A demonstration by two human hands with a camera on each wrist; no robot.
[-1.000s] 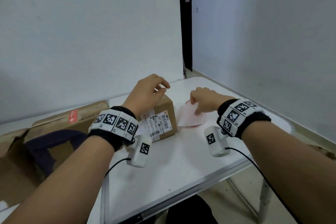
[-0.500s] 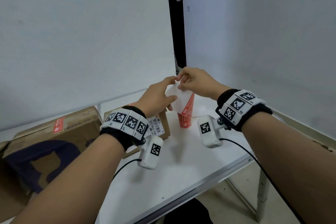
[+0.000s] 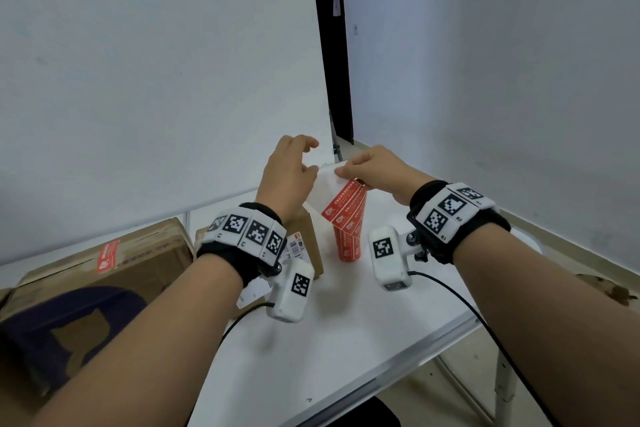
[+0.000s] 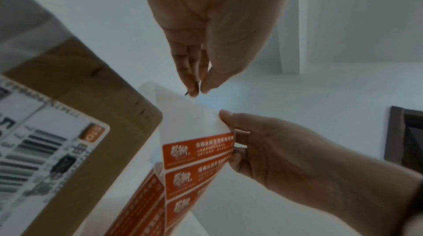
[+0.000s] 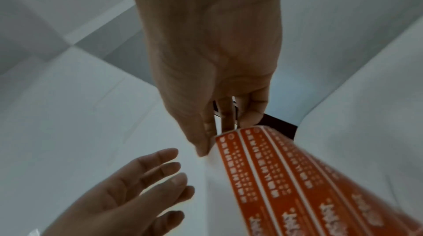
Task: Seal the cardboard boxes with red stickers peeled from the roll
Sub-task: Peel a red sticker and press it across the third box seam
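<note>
My right hand (image 3: 349,173) pinches the top edge of the sticker strip (image 3: 346,215), a white backing with red printed stickers that hangs down and curls onto the table. In the right wrist view the thumb and fingers (image 5: 203,142) grip the strip (image 5: 286,176). My left hand (image 3: 304,156) hovers just left of the strip's white corner, fingers relaxed and spread (image 5: 164,167), holding nothing. The small cardboard box (image 3: 313,236) with a shipping label (image 4: 45,149) stands behind my left wrist, beside the strip (image 4: 196,153).
A large cardboard box (image 3: 149,253) with a red sticker (image 3: 107,255) on top lies at the left. The white table (image 3: 346,322) ends close in front, with walls behind and to the right. A dark doorway gap (image 3: 332,45) is in the corner.
The strip went from lying on the table to being held up in the air by my right hand. My left hand left the small box, met the strip, then came off it.
</note>
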